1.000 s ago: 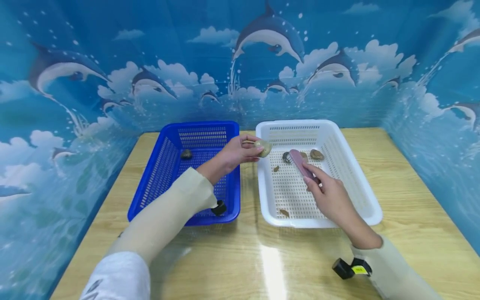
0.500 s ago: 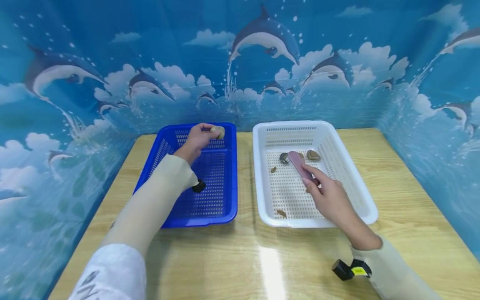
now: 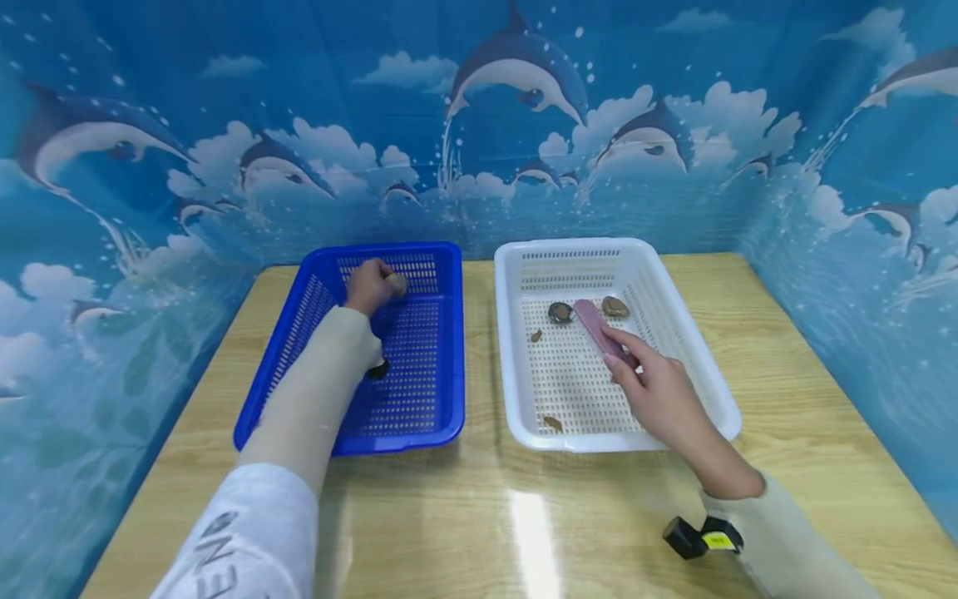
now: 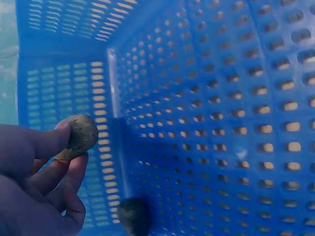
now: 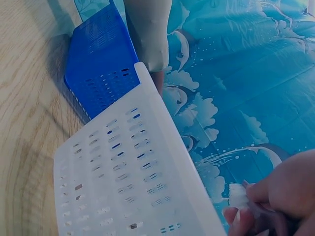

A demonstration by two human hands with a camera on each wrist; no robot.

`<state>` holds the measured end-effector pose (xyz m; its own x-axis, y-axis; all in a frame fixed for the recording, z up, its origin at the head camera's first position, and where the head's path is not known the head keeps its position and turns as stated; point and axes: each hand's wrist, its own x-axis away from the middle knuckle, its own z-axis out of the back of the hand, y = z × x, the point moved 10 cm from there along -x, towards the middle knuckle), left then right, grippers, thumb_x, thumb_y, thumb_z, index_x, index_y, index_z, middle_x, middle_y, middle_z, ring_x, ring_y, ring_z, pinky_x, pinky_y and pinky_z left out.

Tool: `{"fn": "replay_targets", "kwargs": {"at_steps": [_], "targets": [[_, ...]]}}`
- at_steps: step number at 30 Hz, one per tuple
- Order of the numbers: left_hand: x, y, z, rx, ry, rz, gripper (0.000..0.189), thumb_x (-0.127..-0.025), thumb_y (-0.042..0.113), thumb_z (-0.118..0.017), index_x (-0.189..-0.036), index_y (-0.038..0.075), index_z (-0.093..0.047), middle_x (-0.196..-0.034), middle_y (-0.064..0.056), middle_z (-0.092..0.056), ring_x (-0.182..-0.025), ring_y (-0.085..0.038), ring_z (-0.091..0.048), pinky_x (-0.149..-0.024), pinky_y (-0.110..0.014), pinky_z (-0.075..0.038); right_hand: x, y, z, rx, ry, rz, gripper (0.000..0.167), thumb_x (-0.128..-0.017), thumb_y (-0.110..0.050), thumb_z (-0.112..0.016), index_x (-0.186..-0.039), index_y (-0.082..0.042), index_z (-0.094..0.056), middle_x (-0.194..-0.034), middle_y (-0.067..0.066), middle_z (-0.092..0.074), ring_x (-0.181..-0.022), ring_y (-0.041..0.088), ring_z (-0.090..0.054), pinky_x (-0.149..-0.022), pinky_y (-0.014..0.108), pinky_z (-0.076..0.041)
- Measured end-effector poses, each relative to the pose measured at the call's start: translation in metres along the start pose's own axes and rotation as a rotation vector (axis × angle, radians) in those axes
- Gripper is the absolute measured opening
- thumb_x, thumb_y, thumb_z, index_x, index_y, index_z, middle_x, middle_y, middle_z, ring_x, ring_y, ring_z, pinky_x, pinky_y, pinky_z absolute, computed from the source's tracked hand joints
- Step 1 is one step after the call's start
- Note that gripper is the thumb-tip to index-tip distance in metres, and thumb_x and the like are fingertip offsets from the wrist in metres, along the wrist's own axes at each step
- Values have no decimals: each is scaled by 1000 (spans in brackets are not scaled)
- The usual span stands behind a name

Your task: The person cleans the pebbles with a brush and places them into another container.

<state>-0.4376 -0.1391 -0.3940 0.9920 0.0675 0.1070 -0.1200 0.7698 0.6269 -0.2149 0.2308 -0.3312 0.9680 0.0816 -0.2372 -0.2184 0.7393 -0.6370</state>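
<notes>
Inside the blue basket (image 3: 419,366), near its back wall, my left hand (image 3: 367,287) pinches a yellowish-brown stone (image 4: 83,135) between thumb and fingers. The stone is held above the basket floor. A dark stone (image 4: 134,216) lies on that floor below the hand. My right hand (image 3: 654,387) grips a pink brush (image 3: 591,320) over the white basket (image 3: 507,366); its pale bristles (image 5: 238,195) show in the right wrist view. Beside the brush, a dark round stone (image 3: 560,313) and a brown stone (image 3: 615,307) lie in the white basket.
Two small brown bits, one nearer the back (image 3: 535,335) and one at the front (image 3: 552,423), lie on the white basket's floor. Both baskets stand side by side on a wooden table (image 3: 479,516), with a gap between them. A dolphin-print backdrop (image 3: 479,208) surrounds the table.
My left hand has carried the yellowish-brown stone leftward from beside the white basket, then down into the back of the blue basket. The right hand and brush have hardly moved.
</notes>
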Motion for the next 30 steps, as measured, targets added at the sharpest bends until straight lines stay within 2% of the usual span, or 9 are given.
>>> {"fn": "replay_targets", "kwargs": {"at_steps": [5, 9, 13, 16, 17, 20, 24, 27, 30], "targets": [[3, -11, -6, -52, 2, 48, 25, -91, 13, -65, -112, -2, -62, -118, -19, -63, -107, -35, -58, -97, -50, -47, 0, 1, -3, -7, -14, -7, 41, -102, -20, -52, -142, -8, -49, -88, 12, -70, -69, 18, -63, -45, 25, -46], [5, -15, -12, -117, 0, 77, 21, -90, 18, -65, -105, 3, -66, -115, -16, -66, -106, -35, -58, -105, -57, -36, 0, 0, -8, -21, -42, -18, 42, -103, -21, -51, -143, -7, -48, -88, 13, -69, -64, 17, -61, -42, 25, -46], [6, -19, -12, -179, 4, 82, 16, -89, 20, -68, -84, 5, -66, -95, -12, -70, -100, -34, -61, -112, -65, -22, -1, -1, -13, -39, -60, -23, 43, -103, -21, -52, -143, -7, -47, -88, 15, -69, -62, 19, -60, -41, 25, -45], [5, -22, -11, -225, -1, 76, 26, -87, 22, -71, -69, 8, -58, -73, -6, -64, -91, -33, -62, -112, -68, -17, 0, 0, -14, -46, -63, -29, 44, -102, -21, -52, -143, -7, -47, -89, 17, -70, -61, 19, -59, -42, 25, -45], [4, -22, -11, -236, -5, 72, 28, -87, 23, -71, -68, 9, -55, -71, -5, -61, -91, -33, -62, -112, -69, -16, 0, 1, -14, -45, -61, -30, 43, -102, -21, -52, -143, -8, -47, -90, 17, -70, -61, 19, -60, -42, 25, -45], [4, -23, -10, -278, -20, 74, 30, -87, 29, -71, -72, 10, -55, -78, -8, -62, -103, -38, -57, -111, -68, -18, 1, 3, -13, -44, -56, -28, 43, -102, -20, -52, -143, -8, -47, -92, 18, -70, -61, 19, -60, -42, 25, -46], [4, -24, -10, -332, -61, 65, 33, -92, 36, -67, -84, 4, -61, -107, -21, -64, -127, -48, -40, -112, -68, -17, 1, 3, -12, -39, -46, -16, 42, -102, -19, -53, -143, -7, -48, -95, 19, -70, -63, 19, -62, -43, 24, -47], [3, -26, -11, -394, -94, 47, 42, -95, 40, -62, -99, -2, -63, -124, -28, -56, -132, -51, -32, -111, -70, -15, 1, 4, -12, -37, -43, -13, 42, -102, -18, -53, -142, -6, -48, -94, 18, -70, -64, 19, -62, -44, 24, -48], [2, -30, -13, -453, -115, 35, 51, -97, 43, -58, -113, -5, -62, -134, -31, -48, -133, -52, -30, -110, -72, -16, 1, 5, -13, -35, -42, -11, 42, -101, -17, -54, -141, -6, -49, -93, 18, -70, -64, 20, -62, -45, 24, -49]]}}
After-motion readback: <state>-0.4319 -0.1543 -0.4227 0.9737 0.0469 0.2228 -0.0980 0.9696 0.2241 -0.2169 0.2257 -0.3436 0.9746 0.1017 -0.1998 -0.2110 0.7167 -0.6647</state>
